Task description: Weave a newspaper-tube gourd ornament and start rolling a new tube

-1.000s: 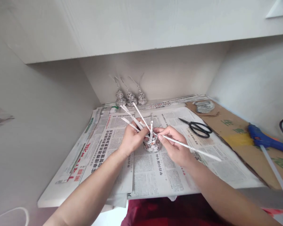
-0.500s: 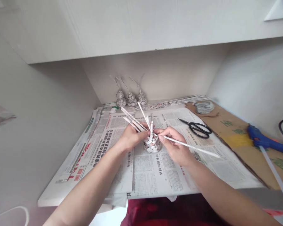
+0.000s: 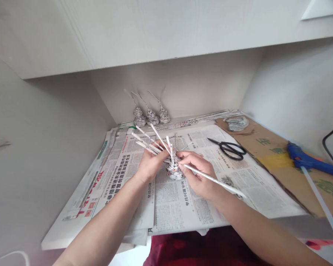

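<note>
Between my hands stands a small round woven piece (image 3: 174,171) of rolled newspaper, with several paper sticks rising from its top. My left hand (image 3: 152,162) is closed around its left side, with several of the sticks (image 3: 146,146) leaning out over the fingers. On the right side, my right hand (image 3: 198,170) pinches a long white paper stick (image 3: 215,180) close to the weave; its free end points toward the lower right. The fingertips of both hands hide part of the woven top.
Black scissors (image 3: 229,148) lie on the newspaper sheets (image 3: 177,207). At the back stand three woven gourd shapes (image 3: 152,116) beside a bundle of paper sticks (image 3: 202,119). On the right, a blue glue gun (image 3: 308,159) and a grey crumpled cloth (image 3: 236,124) rest on cardboard (image 3: 262,142).
The long stick in my right hand has swung downward and nearer to me. Sticks at my left hand have fanned further left. The camera view has shifted slightly.
</note>
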Tool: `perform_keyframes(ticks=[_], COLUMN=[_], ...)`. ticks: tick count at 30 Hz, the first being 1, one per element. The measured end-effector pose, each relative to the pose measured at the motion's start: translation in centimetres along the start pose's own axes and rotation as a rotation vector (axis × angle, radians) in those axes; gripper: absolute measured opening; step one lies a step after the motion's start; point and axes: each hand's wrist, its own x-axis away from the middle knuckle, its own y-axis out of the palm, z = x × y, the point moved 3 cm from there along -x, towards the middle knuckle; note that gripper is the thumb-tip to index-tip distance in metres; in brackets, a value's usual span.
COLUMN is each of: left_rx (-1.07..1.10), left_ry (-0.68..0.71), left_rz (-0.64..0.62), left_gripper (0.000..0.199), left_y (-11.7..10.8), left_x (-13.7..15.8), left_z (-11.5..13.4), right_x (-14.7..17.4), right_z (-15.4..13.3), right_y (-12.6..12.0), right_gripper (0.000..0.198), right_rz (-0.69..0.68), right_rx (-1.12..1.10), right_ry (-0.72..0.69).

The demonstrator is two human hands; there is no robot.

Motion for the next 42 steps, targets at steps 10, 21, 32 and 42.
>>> perform_keyframes(ticks=[10, 21, 32, 42], left_rx=[0.074, -0.198, -0.316, -0.364], left_ry=[-0.070, -0.079, 0.091, 0.149], left_rz=[-0.096, -0.257, -0.184, -0.089], left_gripper=[0.022, 0.027, 0.013, 0.008], left_y=[0.2, -0.4, -0.1, 0.0], left_x=[0.1, -0.5, -0.4, -0.1], left_z=[-0.1, 0.8, 1.2, 1.5], right_x=[0.3, 0.3, -0.3, -0.4], right_z=[0.6, 0.2, 0.9, 3.5], right_y=[0.0, 0.0, -0.4, -0.2], right_gripper=[0.012, 0.010, 0.009, 0.023], right_rz=[0.015, -0.034, 0.024, 0.099], right_rx=[0.056, -0.018, -0.175, -0.275], right_ry=[0.025, 0.038, 0.176, 0.339])
